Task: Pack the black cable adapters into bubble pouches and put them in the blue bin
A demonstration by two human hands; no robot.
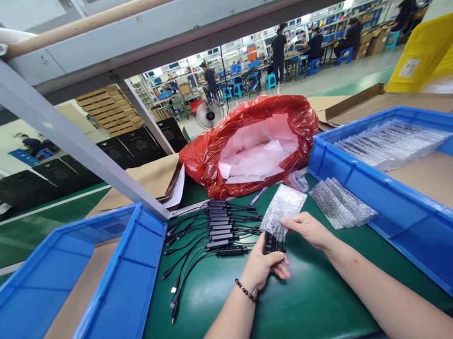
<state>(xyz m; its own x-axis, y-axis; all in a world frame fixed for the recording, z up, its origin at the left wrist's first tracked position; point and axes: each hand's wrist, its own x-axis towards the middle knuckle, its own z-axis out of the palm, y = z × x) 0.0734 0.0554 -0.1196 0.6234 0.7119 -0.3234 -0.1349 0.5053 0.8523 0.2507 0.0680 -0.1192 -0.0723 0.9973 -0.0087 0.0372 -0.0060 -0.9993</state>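
Observation:
My left hand (265, 264), with a beaded bracelet at the wrist, is closed around a small black device with buttons and a cable (270, 243). A clear bubble-wrap bag (284, 207) is pinched at its lower right edge by my right hand (309, 228). The bag's lower end overlaps the upper part of the device; how far the device is inside I cannot tell. To the left, several black cabled devices (220, 226) lie in a column on the green tabletop (204, 304). On the right, a fanned stack of bubble-wrap bags (341, 203) rests beside a blue bin.
A red plastic bag (203, 163) full of white wrap stands at the back. One blue bin (368, 168) on the right holds rows of bubble-wrapped packs; another blue bin (115, 299) stands left. A metal frame post (78, 137) slants down at left. People work in the background.

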